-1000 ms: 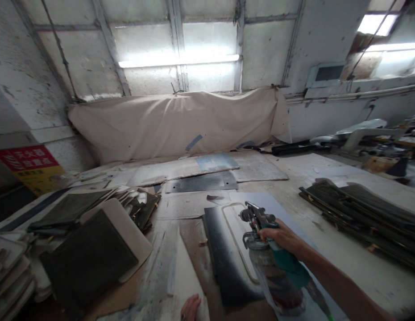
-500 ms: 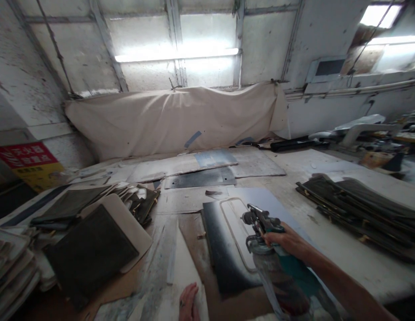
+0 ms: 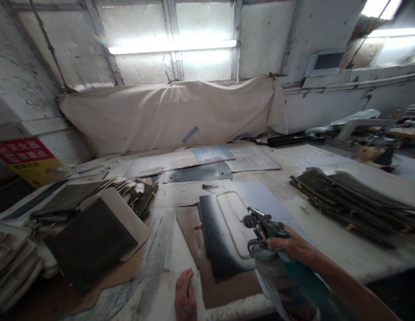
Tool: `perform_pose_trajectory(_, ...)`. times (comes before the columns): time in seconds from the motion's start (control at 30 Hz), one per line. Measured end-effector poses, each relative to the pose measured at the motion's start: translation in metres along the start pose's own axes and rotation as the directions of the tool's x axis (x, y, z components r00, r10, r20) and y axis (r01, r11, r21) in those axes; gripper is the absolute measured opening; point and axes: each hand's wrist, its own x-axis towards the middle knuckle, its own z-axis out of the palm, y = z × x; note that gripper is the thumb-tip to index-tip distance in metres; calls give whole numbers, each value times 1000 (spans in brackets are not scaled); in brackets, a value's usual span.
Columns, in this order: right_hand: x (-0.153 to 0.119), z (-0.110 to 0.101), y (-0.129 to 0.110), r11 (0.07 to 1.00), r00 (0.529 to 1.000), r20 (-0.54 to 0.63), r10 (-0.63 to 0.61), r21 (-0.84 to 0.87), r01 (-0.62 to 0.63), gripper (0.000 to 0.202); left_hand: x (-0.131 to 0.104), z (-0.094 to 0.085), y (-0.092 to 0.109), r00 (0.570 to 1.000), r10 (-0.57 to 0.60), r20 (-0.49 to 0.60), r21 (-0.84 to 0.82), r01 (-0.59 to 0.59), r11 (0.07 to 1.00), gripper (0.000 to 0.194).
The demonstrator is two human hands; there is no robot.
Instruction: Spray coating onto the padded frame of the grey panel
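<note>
A spray gun [image 3: 266, 243] with a clear cup below is gripped in my right hand [image 3: 284, 243]. Its nozzle points left over a dark panel [image 3: 216, 236] that has a whitish, sprayed-looking area and a pale rounded rectangular frame [image 3: 232, 223]. Beneath the panel lies a brown sheet [image 3: 214, 292]. My left hand [image 3: 185, 296] rests on the pale table surface at the bottom, left of the brown sheet, fingers together; whether anything is under them cannot be made out.
Dark panels are stacked at right [image 3: 348, 205]. At left, a dark square piece [image 3: 93, 245] lies over a beige one, beside layered pale pieces [image 3: 16, 272]. Flat boards [image 3: 257, 158] lie at the back before a hanging beige cloth [image 3: 160, 116].
The camera view has shifted slightly, moving the table items up. My left hand shows more fully and sits a little higher and further left. The spray gun stays over the panel's right side.
</note>
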Motion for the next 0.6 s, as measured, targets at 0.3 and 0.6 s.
perform_pose_trajectory(0.3, -29, -1, 2, 998, 998, 13, 57, 13, -57, 8, -1, -2, 23, 994, -107, -9, -46, 106, 993, 33)
perform_pose_trajectory(0.6, -52, -5, 24, 998, 998, 54, 45, 31, -47, 5, -2, 1, 25, 993, -118, -13, -42, 117, 992, 34)
